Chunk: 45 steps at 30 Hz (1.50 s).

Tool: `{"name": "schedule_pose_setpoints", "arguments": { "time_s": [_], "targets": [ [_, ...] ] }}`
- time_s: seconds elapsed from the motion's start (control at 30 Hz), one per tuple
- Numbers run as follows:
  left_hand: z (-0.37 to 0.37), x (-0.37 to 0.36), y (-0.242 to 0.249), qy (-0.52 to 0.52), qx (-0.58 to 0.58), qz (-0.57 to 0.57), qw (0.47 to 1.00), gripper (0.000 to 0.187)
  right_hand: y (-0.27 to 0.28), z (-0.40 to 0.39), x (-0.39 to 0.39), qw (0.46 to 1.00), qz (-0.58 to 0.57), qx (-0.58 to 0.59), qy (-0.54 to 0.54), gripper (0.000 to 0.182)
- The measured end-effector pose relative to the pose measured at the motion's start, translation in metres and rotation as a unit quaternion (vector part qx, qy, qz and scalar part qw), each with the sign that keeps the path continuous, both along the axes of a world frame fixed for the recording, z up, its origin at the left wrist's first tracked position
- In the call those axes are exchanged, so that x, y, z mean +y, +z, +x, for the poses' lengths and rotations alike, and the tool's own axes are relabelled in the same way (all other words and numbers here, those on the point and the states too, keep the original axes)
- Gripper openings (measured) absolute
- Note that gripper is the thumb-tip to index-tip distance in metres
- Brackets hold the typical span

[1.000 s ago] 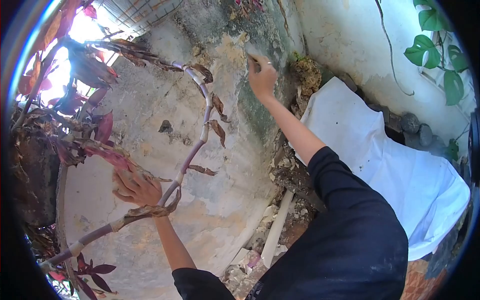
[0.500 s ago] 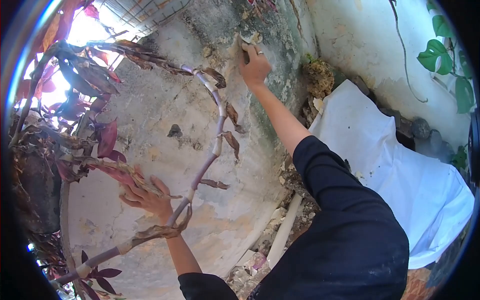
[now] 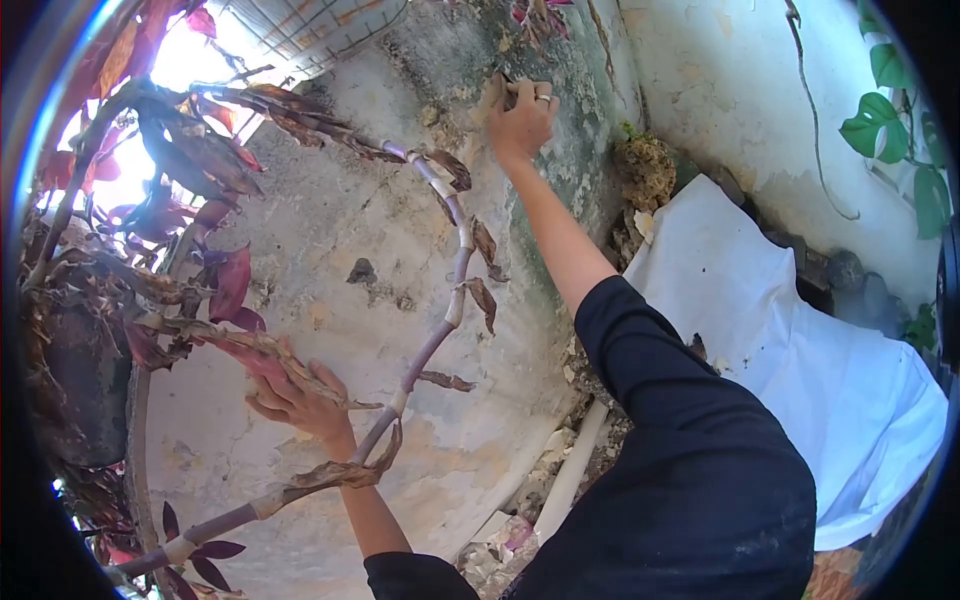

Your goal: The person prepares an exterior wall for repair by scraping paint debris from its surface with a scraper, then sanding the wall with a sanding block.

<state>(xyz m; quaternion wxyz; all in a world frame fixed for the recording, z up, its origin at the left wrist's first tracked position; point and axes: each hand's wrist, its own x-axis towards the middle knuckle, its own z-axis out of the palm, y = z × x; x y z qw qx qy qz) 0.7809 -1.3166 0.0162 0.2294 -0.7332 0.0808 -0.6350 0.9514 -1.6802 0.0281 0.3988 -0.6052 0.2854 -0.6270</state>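
My right hand [image 3: 523,122], with a ring on one finger, is closed against the upper part of a stained, peeling wall [image 3: 400,240]. Something small and dark shows at its fingertips, too hidden to name. Loose, flaking plaster surrounds that spot. Lower down, my left hand [image 3: 310,405] rests flat on the same wall with its fingers spread. Dry leaves and pinkish leaves partly cover those fingers. A jointed purple plant stem [image 3: 430,345] curves between the two hands, in front of the wall, and crosses my left wrist.
White cloth [image 3: 770,330] lies draped on the right, near stones and rubble. A pale pipe [image 3: 573,470] runs along the wall's foot among plaster flakes. Purple-leaved plants [image 3: 230,285] crowd the left side. Wire mesh [image 3: 310,25] is at the top; a green vine [image 3: 875,130] hangs at right.
The whole view has shifted slightly. My right hand stays at the upper wall, its wrist angle a little changed. My left hand still lies flat on the wall.
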Motion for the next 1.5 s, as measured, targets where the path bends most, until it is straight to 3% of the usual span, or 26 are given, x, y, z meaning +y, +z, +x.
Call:
{"name": "schedule_pose_setpoints", "arguments": {
  "time_s": [0.27, 0.37, 0.5, 0.67, 0.8, 0.87, 1.07, 1.17, 1.33, 1.5],
  "targets": [
    [-0.007, -0.008, 0.004, -0.006, 0.006, 0.002, 1.000, 0.039, 0.037, 0.040, -0.089, 0.995, 0.070, 0.025, -0.064, 0.019],
    [-0.007, -0.006, 0.003, 0.010, 0.024, -0.002, 1.000, 0.039, 0.029, 0.013, -0.099, 0.997, 0.024, 0.070, 0.015, 0.015],
    [-0.002, -0.003, 0.002, -0.009, 0.009, 0.001, 1.000, 0.039, -0.003, -0.011, -0.086, 0.997, 0.062, 0.029, 0.048, 0.014],
    [0.001, -0.001, -0.001, 0.001, 0.000, -0.014, 1.000, 0.041, -0.050, -0.037, -0.046, 0.993, -0.046, 0.015, 0.105, 0.008],
    [0.003, 0.003, -0.003, -0.007, -0.011, 0.000, 1.000, 0.045, -0.048, -0.030, -0.010, 0.989, -0.103, -0.018, 0.102, 0.011],
    [0.002, 0.003, -0.004, -0.006, -0.006, -0.002, 1.000, 0.046, -0.043, -0.021, 0.000, 0.980, -0.176, 0.067, 0.062, 0.023],
    [0.006, 0.006, -0.002, 0.020, -0.006, -0.016, 1.000, 0.042, -0.023, 0.010, -0.034, 0.987, -0.061, 0.144, 0.030, 0.024],
    [0.004, 0.002, -0.001, -0.021, -0.022, -0.001, 1.000, 0.042, -0.021, 0.017, -0.067, 0.983, -0.062, 0.173, 0.015, 0.025],
    [-0.001, -0.002, 0.000, -0.004, 0.000, -0.011, 1.000, 0.043, -0.028, 0.005, -0.073, 0.984, -0.091, 0.151, 0.020, 0.022],
    [0.000, -0.001, -0.001, -0.004, -0.001, 0.000, 1.000, 0.044, -0.032, -0.037, -0.011, 0.967, -0.165, 0.168, 0.095, 0.020]
  ]
}}
